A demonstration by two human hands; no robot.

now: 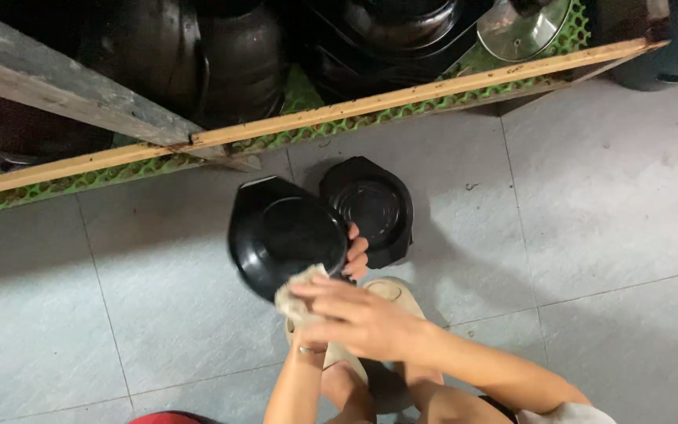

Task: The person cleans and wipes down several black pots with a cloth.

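A glossy black dish (280,232) with angled corners is tilted up above the grey tile floor. My left hand (357,255) grips its right rim; only the fingers show, and a thin bracelet sits on that wrist. My right hand (362,318) crosses over the left wrist and presses a beige cloth (296,297) against the dish's lower edge. A second black dish (377,206) of the same shape lies flat on the floor just behind and to the right, partly hidden by the held one.
A low wooden rack (402,96) lined with green mesh (300,98) runs across the top, holding large black pots (237,55) and a metal lid (523,27). My foot in a beige sandal (390,290) rests below the dishes. Grey tiles (606,204) stretch to the right and left.
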